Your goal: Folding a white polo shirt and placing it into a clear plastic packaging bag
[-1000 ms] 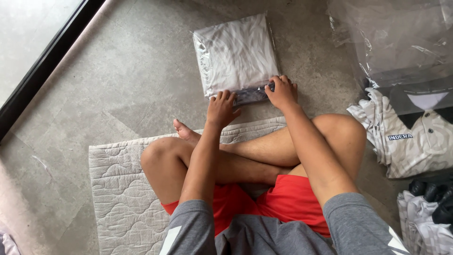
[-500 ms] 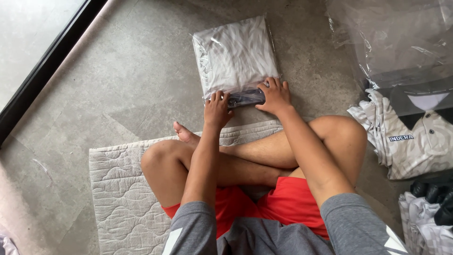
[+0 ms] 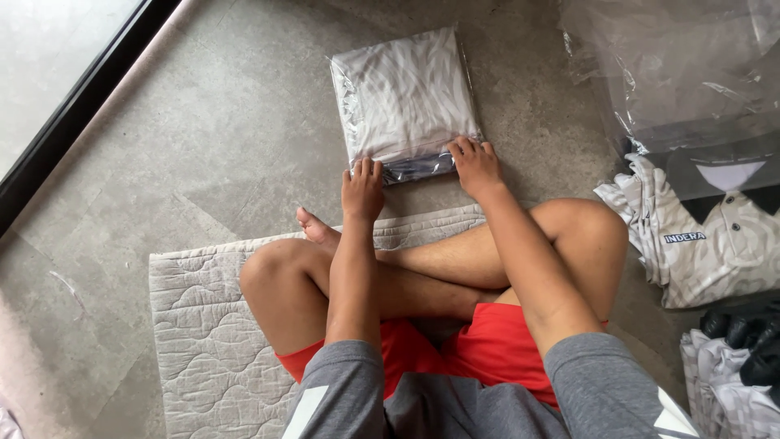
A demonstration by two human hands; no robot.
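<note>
**Mia:** Where is the bagged shirt [image 3: 404, 99]?

**Tom:** It lies flat on the grey floor [image 3: 203, 138], straight out in front of the person's crossed legs. It is a folded pale shirt inside a clear plastic bag.

**Mia:** Which way does it run?

**Tom:** It is almost square. Its slightly longer side points away from the person, and it is turned a little to one side. The near edge is where the bag's flap is folded over.

**Mia:** Where are the hands?

**Tom:** Both sit on that near edge. The left hand [image 3: 362, 189] is at the near left corner. The right hand [image 3: 475, 166] is at the near right corner. Both are just as close to the bag.

**Mia:** Do the hands grab it?

**Tom:** No. The fingers lie spread and flat, and they press down on the folded flap. Nothing is pinched or lifted.

**Mia:** How are the arms?

**Tom:** Both arms reach forward over the knees. The person sits on a quilted mat [image 3: 211, 325].

**Mia:** What else is near?

**Tom:** A pile of pale shirts [image 3: 699, 244] lies to the right, well apart from the hands. A heap of clear bags [image 3: 674, 73] lies above that pile.
</note>
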